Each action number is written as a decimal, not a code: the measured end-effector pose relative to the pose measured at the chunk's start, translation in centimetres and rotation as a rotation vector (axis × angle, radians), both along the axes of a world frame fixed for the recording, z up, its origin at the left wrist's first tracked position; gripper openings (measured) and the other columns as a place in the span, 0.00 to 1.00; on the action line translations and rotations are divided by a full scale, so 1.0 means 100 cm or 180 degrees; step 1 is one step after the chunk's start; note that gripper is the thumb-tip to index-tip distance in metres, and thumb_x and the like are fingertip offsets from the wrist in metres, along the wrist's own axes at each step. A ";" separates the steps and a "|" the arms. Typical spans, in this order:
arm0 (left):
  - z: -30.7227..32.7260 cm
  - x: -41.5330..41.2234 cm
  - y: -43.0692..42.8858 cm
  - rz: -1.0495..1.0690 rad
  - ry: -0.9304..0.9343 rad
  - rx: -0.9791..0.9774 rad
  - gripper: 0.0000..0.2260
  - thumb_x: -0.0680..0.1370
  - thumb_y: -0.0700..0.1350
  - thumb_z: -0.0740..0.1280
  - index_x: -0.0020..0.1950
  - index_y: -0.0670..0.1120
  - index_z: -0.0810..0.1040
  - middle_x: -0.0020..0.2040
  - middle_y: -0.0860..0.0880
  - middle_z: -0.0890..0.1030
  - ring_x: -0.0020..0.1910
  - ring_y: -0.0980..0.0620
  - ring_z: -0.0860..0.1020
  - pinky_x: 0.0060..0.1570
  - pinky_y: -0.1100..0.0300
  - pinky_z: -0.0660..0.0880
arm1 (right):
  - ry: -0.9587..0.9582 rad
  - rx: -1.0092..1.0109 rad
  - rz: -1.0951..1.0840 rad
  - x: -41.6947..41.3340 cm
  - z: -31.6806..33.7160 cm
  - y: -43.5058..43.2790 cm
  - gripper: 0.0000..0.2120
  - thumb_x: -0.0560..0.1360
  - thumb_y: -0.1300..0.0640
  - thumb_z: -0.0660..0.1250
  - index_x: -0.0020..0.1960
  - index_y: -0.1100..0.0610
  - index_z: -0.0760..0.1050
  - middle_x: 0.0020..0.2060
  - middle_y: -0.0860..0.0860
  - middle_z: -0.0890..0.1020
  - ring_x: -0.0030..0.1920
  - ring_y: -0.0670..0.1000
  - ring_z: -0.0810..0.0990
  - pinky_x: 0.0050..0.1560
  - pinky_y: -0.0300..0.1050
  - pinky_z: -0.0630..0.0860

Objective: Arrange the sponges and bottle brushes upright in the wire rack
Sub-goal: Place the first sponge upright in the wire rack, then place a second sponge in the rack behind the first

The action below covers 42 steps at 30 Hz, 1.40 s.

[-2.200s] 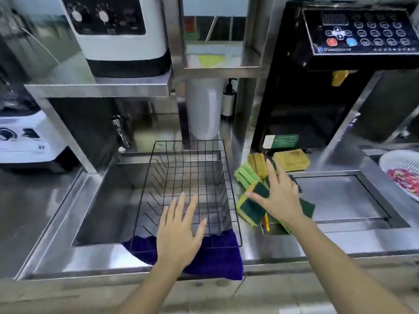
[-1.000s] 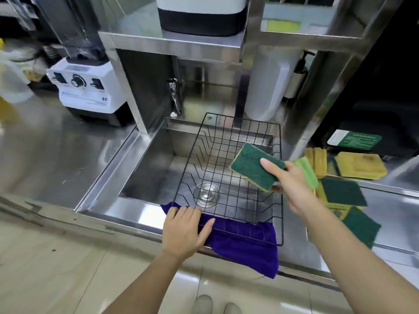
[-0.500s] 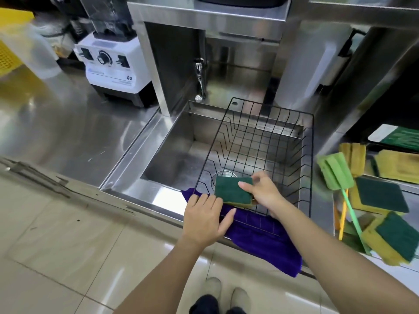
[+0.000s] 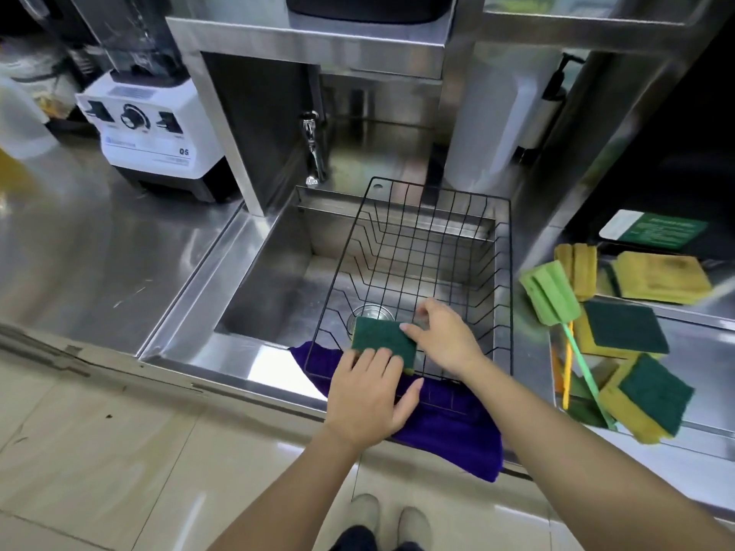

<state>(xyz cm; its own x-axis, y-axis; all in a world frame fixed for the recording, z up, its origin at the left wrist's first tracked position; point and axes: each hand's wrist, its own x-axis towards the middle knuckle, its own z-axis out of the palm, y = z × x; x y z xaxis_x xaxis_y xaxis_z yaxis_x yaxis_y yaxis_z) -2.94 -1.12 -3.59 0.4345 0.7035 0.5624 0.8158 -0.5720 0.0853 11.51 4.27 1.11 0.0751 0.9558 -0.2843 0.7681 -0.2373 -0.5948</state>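
A black wire rack (image 4: pixel 421 240) sits over the steel sink, its near end on a purple cloth (image 4: pixel 449 423). A green-and-yellow sponge (image 4: pixel 382 339) stands on edge at the rack's near end. My right hand (image 4: pixel 443 338) pinches its right side. My left hand (image 4: pixel 368 395) rests flat on the rack's front rim and cloth, fingers touching the sponge's lower edge. To the right lie more sponges (image 4: pixel 622 326) and a light green bottle brush (image 4: pixel 551 292) with a long thin handle.
The sink (image 4: pixel 274 288) has a drain under the rack and a tap (image 4: pixel 314 153) behind. A white blender base (image 4: pixel 153 143) stands on the left counter. A steel shelf post rises behind the sink. A green card (image 4: pixel 656 228) lies at the far right.
My right hand picked a sponge from the pile and carried it left into the rack's near end. My left hand stayed on the rack's front rim; its fingers now touch the sponge.
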 end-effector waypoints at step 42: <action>0.000 -0.002 0.012 -0.0178 -0.0005 0.0001 0.17 0.78 0.51 0.59 0.34 0.44 0.74 0.29 0.48 0.73 0.29 0.48 0.72 0.30 0.55 0.68 | 0.1020 0.1614 -0.2529 0.116 0.067 -0.021 0.34 0.66 0.52 0.71 0.67 0.55 0.60 0.63 0.56 0.69 0.60 0.55 0.72 0.59 0.54 0.75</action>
<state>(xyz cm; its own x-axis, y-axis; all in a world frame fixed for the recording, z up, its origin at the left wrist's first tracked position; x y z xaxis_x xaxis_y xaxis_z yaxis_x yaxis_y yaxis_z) -3.10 0.06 -3.55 0.4722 0.6780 0.5632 0.7824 -0.6167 0.0864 23.08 2.12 7.85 0.7371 0.6754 0.0251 0.2818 -0.2733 -0.9197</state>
